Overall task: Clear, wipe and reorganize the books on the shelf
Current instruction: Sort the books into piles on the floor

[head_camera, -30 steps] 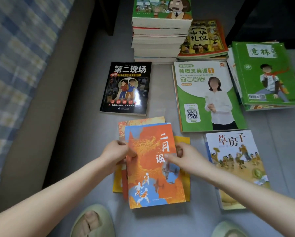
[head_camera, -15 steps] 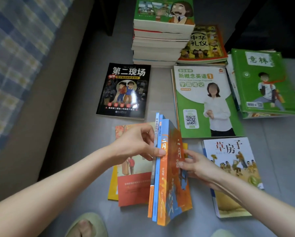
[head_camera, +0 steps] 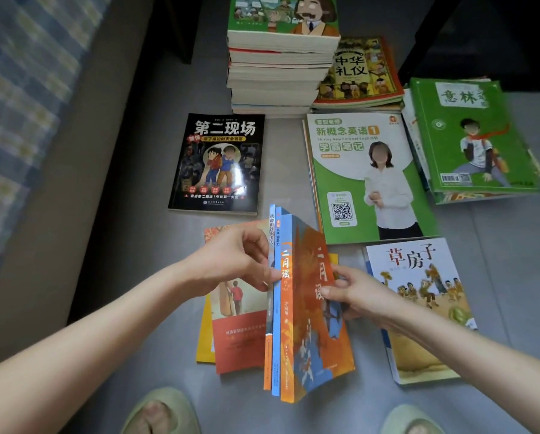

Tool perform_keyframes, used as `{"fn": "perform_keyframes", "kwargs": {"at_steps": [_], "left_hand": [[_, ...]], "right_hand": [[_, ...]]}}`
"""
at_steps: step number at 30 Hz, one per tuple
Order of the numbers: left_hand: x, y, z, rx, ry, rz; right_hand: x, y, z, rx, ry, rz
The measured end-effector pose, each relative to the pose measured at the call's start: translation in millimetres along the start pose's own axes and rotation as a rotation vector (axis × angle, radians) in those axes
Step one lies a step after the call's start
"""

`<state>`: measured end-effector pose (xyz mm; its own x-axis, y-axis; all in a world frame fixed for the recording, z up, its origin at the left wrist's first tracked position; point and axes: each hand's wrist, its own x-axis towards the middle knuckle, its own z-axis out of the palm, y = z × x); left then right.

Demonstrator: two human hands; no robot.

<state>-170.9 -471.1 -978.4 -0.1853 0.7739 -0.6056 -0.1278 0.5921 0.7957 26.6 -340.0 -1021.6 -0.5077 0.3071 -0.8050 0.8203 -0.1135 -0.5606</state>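
Two hands on one bundle: left hand (head_camera: pixel 237 261), fingers curled, pinched spines of three slim orange- and blue-spined paperbacks (head_camera: pixel 285 308), stood on edge over flat red-and-yellow books (head_camera: pixel 240 339) on grey tiled floor (head_camera: pixel 497 277); right hand (head_camera: pixel 353 296) gripped orange front cover. Step judged: gathering cleared books for reshelving. Next: squeeze set tight, lift without fanning.

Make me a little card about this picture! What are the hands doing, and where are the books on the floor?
left hand: grips the spines of the three standing books
right hand: holds their orange front cover
under them: red book and yellow book, lying flat
black book: flat on the floor, beyond the left hand
tall stack: farthest back, middle
green workbook: flat, right of the black book
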Motion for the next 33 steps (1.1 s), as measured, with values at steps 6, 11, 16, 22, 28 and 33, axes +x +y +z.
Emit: {"fn": "perform_keyframes", "kwargs": {"at_steps": [6,11,16,22,28,33], "left_hand": [[2.2,-5.8,11.4,-0.048,-0.001,-0.018],[3.8,-3.0,14.1,-0.074,0.004,-0.007],[0.4,-3.5,18.4,-0.095,0.033,0.043],[4.1,3.6,27.5,0.019,0.039,0.034],[3.9,10.9,39.4,0.039,0.039,0.051],[1.9,15.8,47.5,-0.025,0.034,0.004]], "right_hand": [[-14.4,-30.4,-0.4,-0.602,0.256,-0.153],[-38.9,-38.1,13.0,-0.164,0.078,-0.203],[-54.5,-30.7,41.3,-0.417,0.196,-0.294],[-56.9,-14.1,39.9,-0.182,0.210,-0.348],[-57.4,-5.9,24.1,-0.080,0.151,-0.408],[-56.6,-1.7,8.6,0.007,0.077,-0.432]]}}
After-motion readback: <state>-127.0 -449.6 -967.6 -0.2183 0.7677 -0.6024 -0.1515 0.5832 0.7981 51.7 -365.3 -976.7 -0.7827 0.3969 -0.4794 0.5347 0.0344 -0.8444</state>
